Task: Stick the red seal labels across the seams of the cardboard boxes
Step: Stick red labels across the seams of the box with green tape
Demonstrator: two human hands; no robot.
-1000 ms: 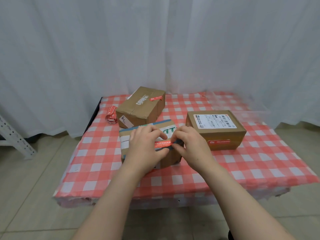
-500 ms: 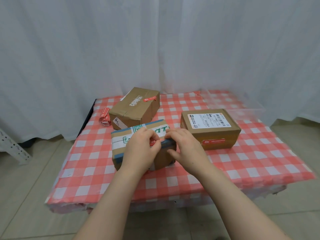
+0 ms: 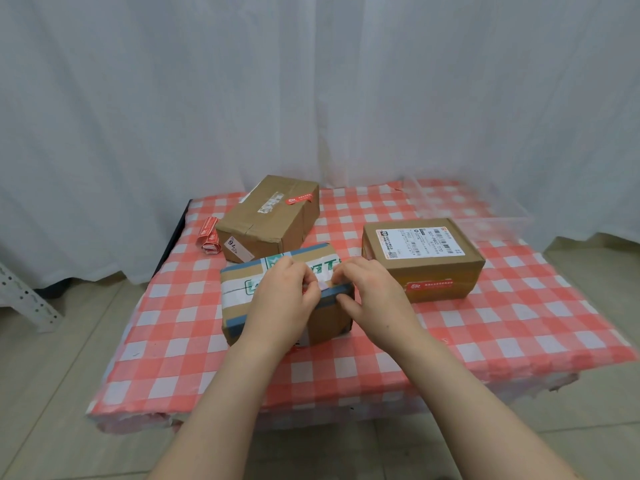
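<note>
The front cardboard box [image 3: 239, 306], with blue tape and green print, lies at the near middle of the table. Both hands meet at its top front edge. My left hand [image 3: 284, 303] has its fingertips curled down onto the red seal label [image 3: 305, 290], of which only a sliver shows. My right hand [image 3: 372, 292] curls its fingers over the same edge, with its thumb on the box's front face, pinching the label's other end. The back left box [image 3: 270, 223] carries a red seal [image 3: 299, 199] on top. The right box [image 3: 426, 261] has one [image 3: 431, 285] on its front.
A roll of red seal labels [image 3: 208, 235] lies at the back left by the table's edge. A clear plastic bin [image 3: 491, 216] stands at the back right. The low table has a red-checked cloth [image 3: 519, 323]. A white curtain hangs behind it, and a metal rack leg [image 3: 24, 299] stands at the left.
My hands have come together on the front box's top edge. The red label, once stretched between them, is now almost covered. The view has shifted slightly.
</note>
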